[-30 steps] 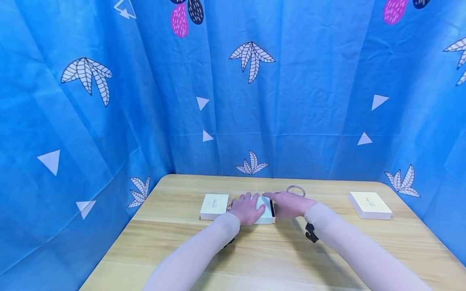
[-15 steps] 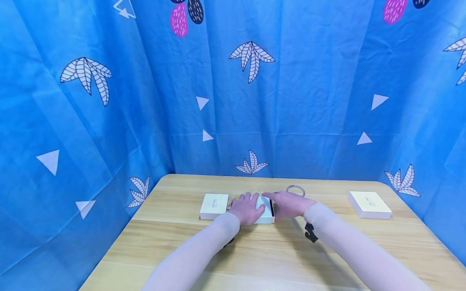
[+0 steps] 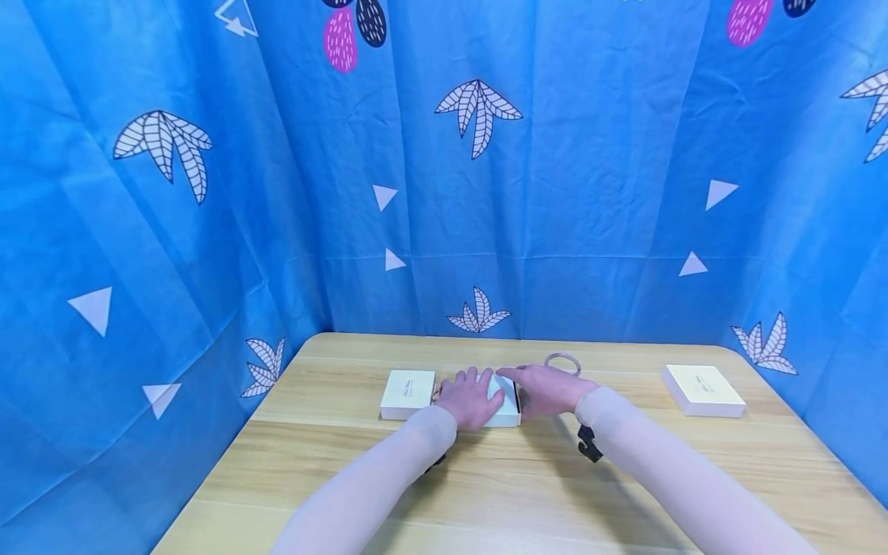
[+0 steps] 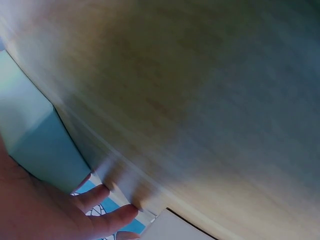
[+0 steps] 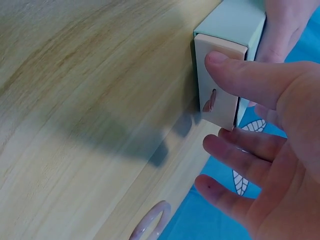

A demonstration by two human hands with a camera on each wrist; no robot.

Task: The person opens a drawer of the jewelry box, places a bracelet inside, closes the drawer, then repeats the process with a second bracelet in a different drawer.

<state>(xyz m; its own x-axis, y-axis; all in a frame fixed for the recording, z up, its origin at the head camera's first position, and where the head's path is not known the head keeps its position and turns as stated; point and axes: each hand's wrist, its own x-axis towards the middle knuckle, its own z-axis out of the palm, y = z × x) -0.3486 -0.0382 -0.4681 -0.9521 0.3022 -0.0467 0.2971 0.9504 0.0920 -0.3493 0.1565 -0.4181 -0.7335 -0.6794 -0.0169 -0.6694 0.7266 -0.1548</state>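
Observation:
A pale mint drawer-style box lies in the middle of the table. My left hand rests across its top, fingers extended, and covers much of it. At the box's right end is my right hand. In the right wrist view, my thumb presses on the light pinkish drawer front, above a small ribbon tab. The other right fingers stretch out beside the box, one close to the drawer's lower corner. The left wrist view shows the mint sleeve beside the left fingers.
Just left of the box sits a white box with printed lettering, and a similar one lies far right. A pale ring-shaped bangle lies behind my right hand. A blue patterned curtain hangs behind the wooden table.
The dark gap at the box's right end has narrowed slightly, as the drawer front has moved left toward the sleeve with my right hand. My left hand stays in place.

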